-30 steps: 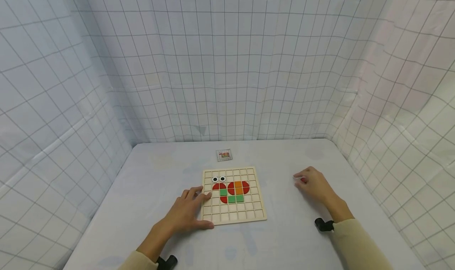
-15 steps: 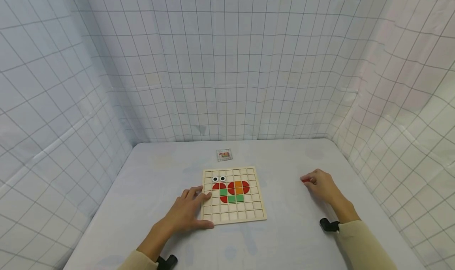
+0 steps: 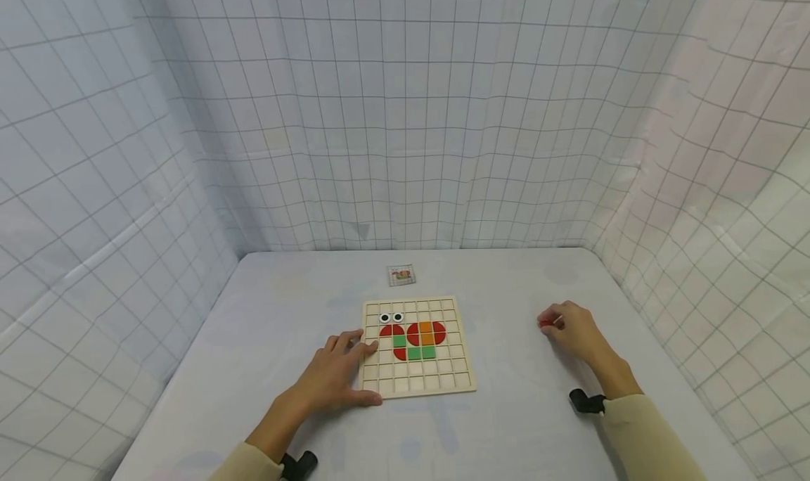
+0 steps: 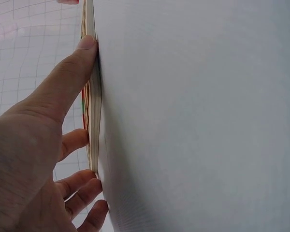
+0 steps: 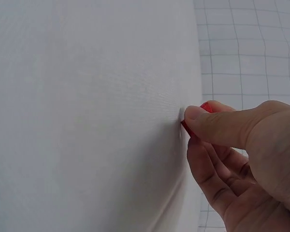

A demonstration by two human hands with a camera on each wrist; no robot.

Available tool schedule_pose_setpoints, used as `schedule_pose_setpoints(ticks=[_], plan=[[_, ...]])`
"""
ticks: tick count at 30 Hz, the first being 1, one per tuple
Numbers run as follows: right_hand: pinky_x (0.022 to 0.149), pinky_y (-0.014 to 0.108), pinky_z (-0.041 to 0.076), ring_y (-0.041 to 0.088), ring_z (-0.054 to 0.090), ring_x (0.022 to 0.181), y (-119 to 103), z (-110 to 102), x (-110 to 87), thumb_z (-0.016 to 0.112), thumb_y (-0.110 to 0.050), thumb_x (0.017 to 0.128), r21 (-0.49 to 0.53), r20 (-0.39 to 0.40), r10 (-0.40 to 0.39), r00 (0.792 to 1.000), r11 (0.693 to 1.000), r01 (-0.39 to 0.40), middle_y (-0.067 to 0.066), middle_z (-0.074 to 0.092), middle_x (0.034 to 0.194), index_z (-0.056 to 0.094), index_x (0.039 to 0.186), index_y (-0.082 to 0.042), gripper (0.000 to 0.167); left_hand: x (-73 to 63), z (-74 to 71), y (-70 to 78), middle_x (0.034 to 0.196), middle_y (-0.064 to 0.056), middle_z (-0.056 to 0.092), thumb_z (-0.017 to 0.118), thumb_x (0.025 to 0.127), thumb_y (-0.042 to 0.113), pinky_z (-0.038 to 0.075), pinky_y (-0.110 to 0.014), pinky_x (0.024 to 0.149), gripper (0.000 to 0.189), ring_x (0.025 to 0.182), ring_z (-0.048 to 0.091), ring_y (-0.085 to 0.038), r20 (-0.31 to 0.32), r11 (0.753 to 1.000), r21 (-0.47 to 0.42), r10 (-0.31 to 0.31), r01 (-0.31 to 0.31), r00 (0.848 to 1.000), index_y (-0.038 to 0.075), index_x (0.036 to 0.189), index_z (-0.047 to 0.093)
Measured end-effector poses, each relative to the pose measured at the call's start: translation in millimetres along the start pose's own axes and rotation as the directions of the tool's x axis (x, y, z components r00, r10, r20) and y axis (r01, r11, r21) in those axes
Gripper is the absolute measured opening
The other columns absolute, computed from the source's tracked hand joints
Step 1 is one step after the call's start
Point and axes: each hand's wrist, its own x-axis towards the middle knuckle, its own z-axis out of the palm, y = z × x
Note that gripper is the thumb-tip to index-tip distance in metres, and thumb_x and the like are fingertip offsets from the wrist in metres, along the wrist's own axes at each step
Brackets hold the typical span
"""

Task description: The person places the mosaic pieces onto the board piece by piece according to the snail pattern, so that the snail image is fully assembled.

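A square wooden grid board (image 3: pixel 420 384) lies flat on the table, with red, orange and green tiles (image 3: pixel 427 338) and two round eye pieces (image 3: pixel 384 318) set in its squares. My left hand (image 3: pixel 335 375) rests at its left side, fingers spread. One finger reaches over the rim and the thumb lies along the near left corner. In the left wrist view, the thumb presses the side of the board (image 4: pixel 93 121). Well to the right, my right hand (image 3: pixel 571 330) pinches a small red piece (image 5: pixel 185 127) between thumb and fingers, low over the tabletop. The fingers hide most of that piece.
Behind the board lies a small picture card (image 3: pixel 401 276) with a similar coloured pattern. White grid-patterned curtains (image 3: pixel 418 150) close off the back and both sides of the white table (image 3: pixel 493 425). A black wrist device (image 3: pixel 586 401) sits at the right cuff.
My right hand has moved slightly to the right and drawn its fingertips closer together on the red piece. The left hand and the board stay where they were; the head view shifted slightly.
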Motion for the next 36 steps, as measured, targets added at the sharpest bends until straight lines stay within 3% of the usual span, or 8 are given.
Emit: schedule_pose_setpoints(ticks=[5, 19, 36], plan=[[0.082, 0.035, 0.061, 0.024, 0.076, 0.095, -2, -2, -0.9, 0.09, -0.004, 0.101, 0.015, -0.008, -0.006, 1.0, 1.0, 0.007, 0.009, 0.08, 0.102, 0.08, 0.101, -0.008, 0.011, 0.7, 0.9, 0.0, 0.181, -0.019, 0.047, 0.102, 0.078, 0.069, 0.05, -0.071, 0.124, 0.111, 0.16, 0.048, -0.048, 0.006, 1.0, 0.007, -0.008, 0.008, 1.0, 0.02, 0.17, 0.062], [0.081, 0.025, 0.06, 0.01, 0.072, 0.089, -26, 11, 2.1, 0.091, -0.006, 0.1, 0.061, -0.039, -0.097, 0.995, 0.993, 0.099, -0.001, 0.082, 0.097, 0.081, 0.1, -0.012, 0.012, 1.7, -0.4, -0.6, 0.18, -0.02, 0.048, 0.103, 0.078, 0.069, 0.05, -0.072, 0.125, 0.111, 0.159, 0.049, -0.049, 0.008, 1.0, 0.008, 0.003, -0.003, 1.0, 0.019, 0.169, 0.062], [0.083, 0.026, 0.061, 0.01, 0.071, 0.088, -73, 42, 8.8, 0.091, -0.009, 0.102, 0.109, 0.061, -0.083, 0.995, 0.991, 0.076, -0.002, 0.08, 0.098, 0.081, 0.104, -0.014, 0.011, 2.3, -1.1, 1.0, 0.179, -0.021, 0.049, 0.103, 0.078, 0.068, 0.051, -0.072, 0.123, 0.111, 0.159, 0.05, -0.049, 0.016, 1.0, 0.019, 0.004, -0.004, 1.0, 0.018, 0.169, 0.063]])
